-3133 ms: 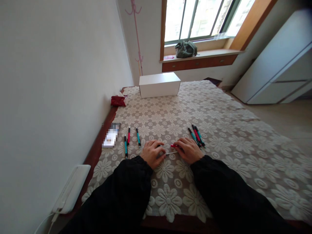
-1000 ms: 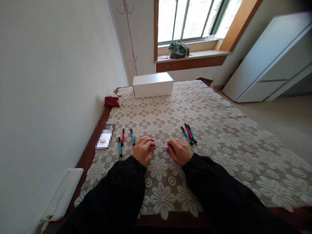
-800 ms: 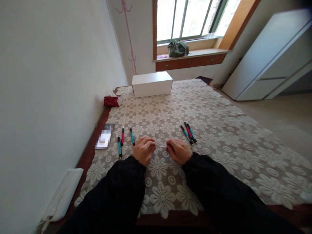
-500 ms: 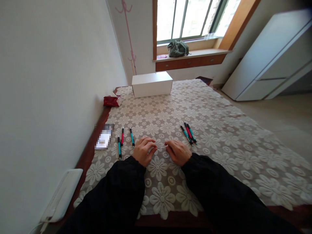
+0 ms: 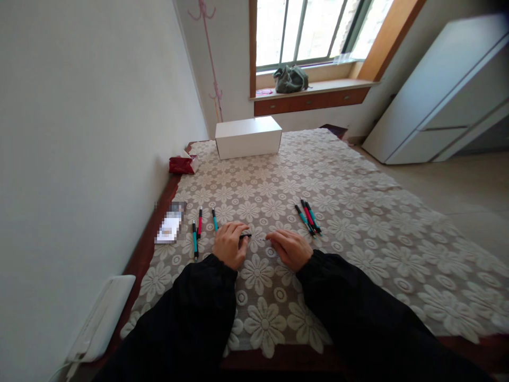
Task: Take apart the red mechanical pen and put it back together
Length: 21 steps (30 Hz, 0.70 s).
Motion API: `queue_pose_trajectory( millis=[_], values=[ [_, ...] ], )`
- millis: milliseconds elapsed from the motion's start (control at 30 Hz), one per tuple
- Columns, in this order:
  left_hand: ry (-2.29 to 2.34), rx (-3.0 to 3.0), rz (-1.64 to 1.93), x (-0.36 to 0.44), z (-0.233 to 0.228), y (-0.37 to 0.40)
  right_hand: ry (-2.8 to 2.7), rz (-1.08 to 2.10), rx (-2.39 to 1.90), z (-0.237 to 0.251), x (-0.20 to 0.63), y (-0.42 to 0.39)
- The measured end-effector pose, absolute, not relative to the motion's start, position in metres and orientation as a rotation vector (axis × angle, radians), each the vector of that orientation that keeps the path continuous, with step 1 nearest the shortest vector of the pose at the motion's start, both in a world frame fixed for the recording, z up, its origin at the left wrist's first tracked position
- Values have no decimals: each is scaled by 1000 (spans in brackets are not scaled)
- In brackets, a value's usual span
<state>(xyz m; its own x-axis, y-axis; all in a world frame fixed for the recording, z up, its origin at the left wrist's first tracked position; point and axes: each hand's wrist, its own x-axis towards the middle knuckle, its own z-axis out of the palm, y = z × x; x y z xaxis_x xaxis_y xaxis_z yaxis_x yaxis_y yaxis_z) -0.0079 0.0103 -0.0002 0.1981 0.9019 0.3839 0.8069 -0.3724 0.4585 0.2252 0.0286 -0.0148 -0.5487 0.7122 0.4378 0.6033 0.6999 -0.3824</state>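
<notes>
My left hand [image 5: 229,247] rests on the lace tablecloth [image 5: 358,223] and pinches a short black pen piece [image 5: 245,235] that points right. My right hand [image 5: 290,248] lies a little to the right, curled around a thin refill [image 5: 261,239] whose tip sticks out toward the black piece. There is a small gap between the two parts. Three pens lie to the left of my left hand: a teal one [image 5: 194,240], a red one [image 5: 200,222] and a teal one [image 5: 214,219]. A bunch of three pens [image 5: 308,216] lies beyond my right hand.
A white box [image 5: 248,137] stands at the far end of the table, with a red packet [image 5: 182,164] by the wall. A blurred card [image 5: 170,225] lies at the left edge. A white device [image 5: 101,318] sits low left, and a white cabinet [image 5: 437,101] stands right.
My hands have drawn slightly apart. The left hand shifted left with the black piece, which now shows at its fingertips. The refill tip is free of the left fingers.
</notes>
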Motion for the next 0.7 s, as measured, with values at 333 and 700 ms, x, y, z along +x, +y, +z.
queue_pose_trajectory(
  millis=[333, 700],
  values=[
    [1645, 2316, 735, -8, 1, 9, -2373, 270, -1052, -18, 225, 29],
    [1454, 2373, 862, -7, -2, 9, -2363, 270, -1058, -17, 225, 28]
  ],
)
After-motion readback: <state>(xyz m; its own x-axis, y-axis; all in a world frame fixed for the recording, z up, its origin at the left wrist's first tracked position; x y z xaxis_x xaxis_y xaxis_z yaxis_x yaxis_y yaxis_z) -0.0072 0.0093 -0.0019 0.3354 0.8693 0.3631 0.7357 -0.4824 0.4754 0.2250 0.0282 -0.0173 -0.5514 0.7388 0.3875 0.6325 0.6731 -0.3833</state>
